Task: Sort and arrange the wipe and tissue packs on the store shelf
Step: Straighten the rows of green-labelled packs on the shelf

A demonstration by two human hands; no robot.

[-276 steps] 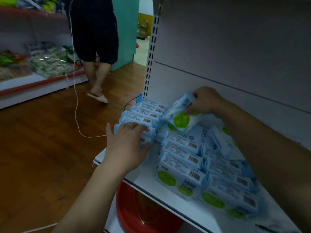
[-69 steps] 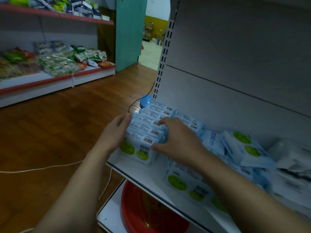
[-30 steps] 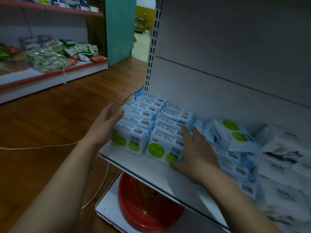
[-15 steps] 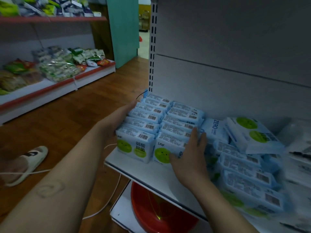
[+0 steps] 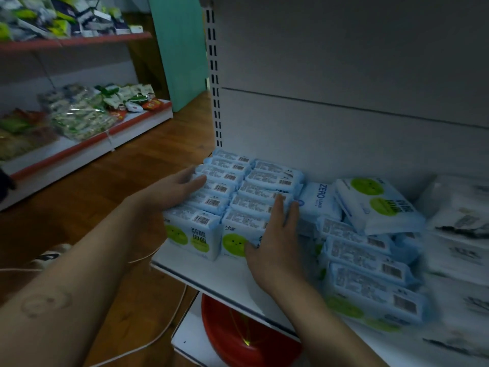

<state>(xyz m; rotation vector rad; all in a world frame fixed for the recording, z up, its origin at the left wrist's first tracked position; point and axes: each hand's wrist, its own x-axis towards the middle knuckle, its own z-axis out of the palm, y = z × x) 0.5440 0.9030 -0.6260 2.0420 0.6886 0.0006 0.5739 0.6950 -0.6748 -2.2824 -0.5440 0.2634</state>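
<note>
1. The white shelf (image 5: 201,268) carries all the packs; its right end is cut off by the edge of the view.
2. A loose pile of wipe packs (image 5: 365,258) lies right of the middle. Some packs lie flat, and the nearest ones are blurred.
3. Two rows of wipe packs (image 5: 225,190) stand upright at the left end, side by side and touching.
4. White tissue packs (image 5: 460,207) lie at the far right, too blurred to count.
5. A red basin (image 5: 238,332) stands below, half hidden under the shelf.
6. The left hand (image 5: 172,189) presses flat, with straight fingers, on the left side of the rows.
7. The right hand (image 5: 275,245) presses flat on their right side, and its palm is hidden from me.
</note>
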